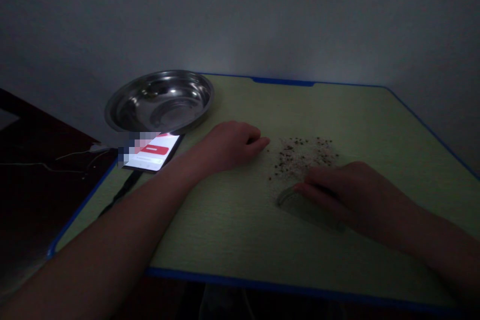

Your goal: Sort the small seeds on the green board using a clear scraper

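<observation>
A scatter of small dark grains [302, 152] lies on the pale green table [240, 230], right of centre. My left hand [230, 142] rests on the table just left of the grains, fingers curled under with the fingertips near the pile's edge. My right hand [343, 192] lies at the near side of the grains, fingers pressed together on a flat, dim, card-like piece [300, 205] that touches the table. What that piece is I cannot make out in the low light.
A shallow steel bowl [160, 101] stands at the table's back left corner. A lit phone [153, 152] with a cable lies beside it at the left edge. The table has a blue rim and a grey wall behind. Dark furniture is to the left.
</observation>
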### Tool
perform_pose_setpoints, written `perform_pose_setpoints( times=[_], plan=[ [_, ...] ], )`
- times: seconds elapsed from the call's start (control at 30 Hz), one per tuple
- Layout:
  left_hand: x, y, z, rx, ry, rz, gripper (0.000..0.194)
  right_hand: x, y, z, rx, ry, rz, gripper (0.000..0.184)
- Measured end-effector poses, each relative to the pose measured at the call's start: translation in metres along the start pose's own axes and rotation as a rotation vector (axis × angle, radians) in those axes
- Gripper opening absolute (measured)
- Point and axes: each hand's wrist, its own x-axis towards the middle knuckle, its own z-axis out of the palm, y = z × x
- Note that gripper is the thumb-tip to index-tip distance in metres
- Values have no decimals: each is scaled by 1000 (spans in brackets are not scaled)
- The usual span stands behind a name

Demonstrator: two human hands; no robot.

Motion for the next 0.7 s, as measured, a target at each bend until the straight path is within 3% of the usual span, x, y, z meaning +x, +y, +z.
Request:
perform_pose_setpoints(
  times=[0.2, 0.7],
  plan=[
    [0, -1, 0, -1, -8, -4, 40, -2, 3, -4, 4, 59, 7, 45],
    [1, -3, 1, 15, -8, -2, 42, -1, 3, -1, 26, -39, -31, 41]
  ],
)
